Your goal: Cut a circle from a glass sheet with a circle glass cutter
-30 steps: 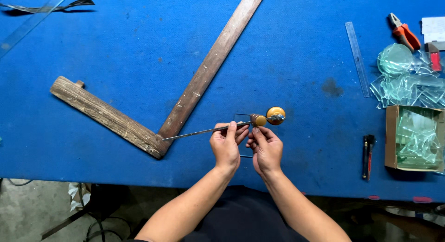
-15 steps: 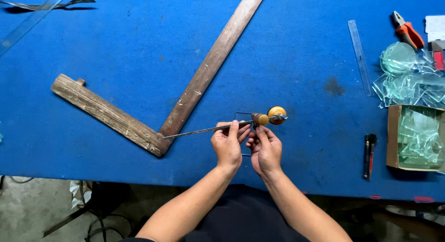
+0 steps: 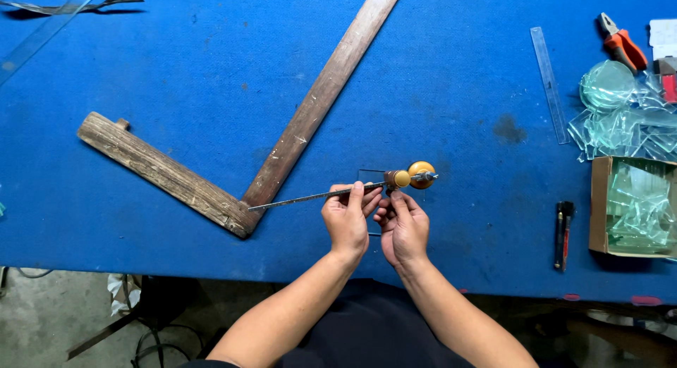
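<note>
1. Near the front edge of a blue counter point(image 3: 176, 72), two bare hands meet over a small clear glass pane point(image 3: 369, 176).
2. Left hand point(image 3: 347, 220): grip pinched on a thin metal rod point(image 3: 303, 198).
3. Right hand point(image 3: 404, 225): fingers closed at the rod's yellow knobs point(image 3: 422, 174) (a circle-cutter tool, apparently).
4. Just left lies a wooden L-shaped square point(image 3: 211, 192).
5. Far right: glass scraps point(image 3: 627, 128), a cardboard box point(image 3: 599, 206), pliers point(image 3: 620, 47), a clear ruler point(image 3: 549, 82).
</note>
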